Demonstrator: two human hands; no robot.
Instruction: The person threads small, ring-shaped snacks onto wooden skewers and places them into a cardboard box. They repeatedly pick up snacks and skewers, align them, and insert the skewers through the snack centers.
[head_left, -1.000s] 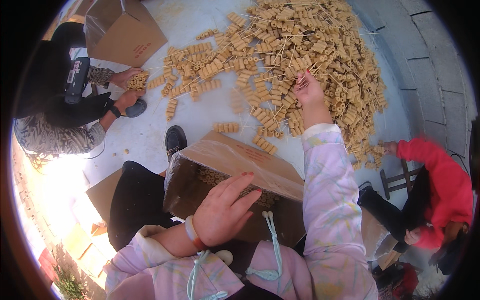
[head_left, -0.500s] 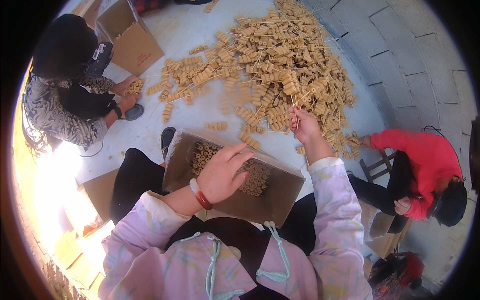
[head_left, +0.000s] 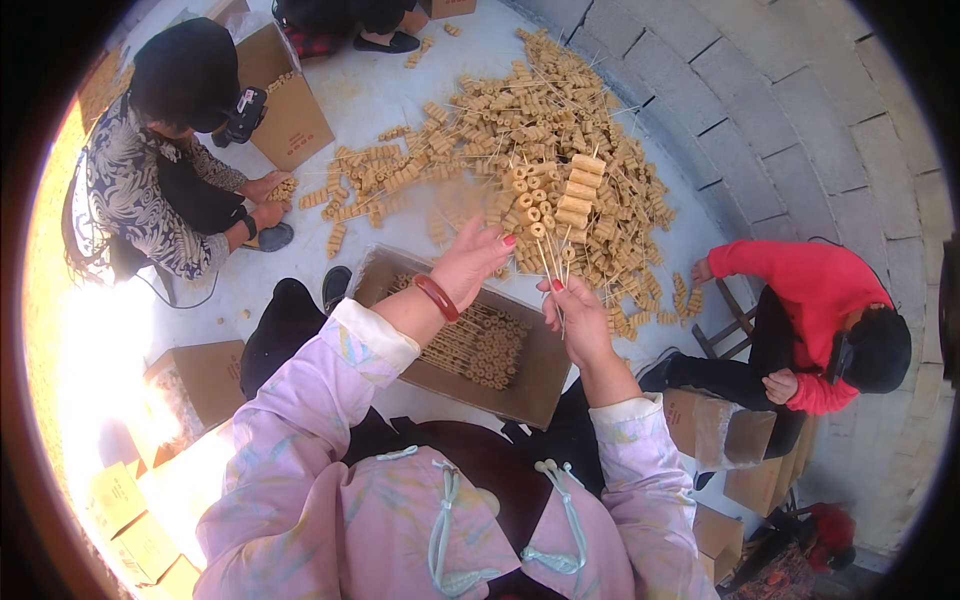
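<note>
My right hand (head_left: pixel 580 315) is closed around the thin sticks of several skewers (head_left: pixel 578 192), threaded with tan, hollow ring-shaped pieces and held upright, fanned slightly. To its left, my left hand (head_left: pixel 474 262) hovers over the far edge of a cardboard box (head_left: pixel 553 385), fingers apart and holding nothing that I can see. Inside the box lie rows of similar skewers (head_left: pixel 490 350), ring ends toward the right and sticks running left. Past my hands a large heap of skewers (head_left: pixel 610 200) spreads over the pale floor.
At the left a crouching person (head_left: pixel 150 200) handles skewers beside an upright carton (head_left: pixel 290 120). A person in red (head_left: pixel 810 285) sits at the right by a dark stool (head_left: pixel 730 325). A grey block wall (head_left: pixel 760 120) curves along the right. More cartons (head_left: pixel 205 380) stand nearby.
My right hand has come back from the heap toward the box, bringing the skewers. My left hand has lifted and moved away from above the box's middle toward its far edge.
</note>
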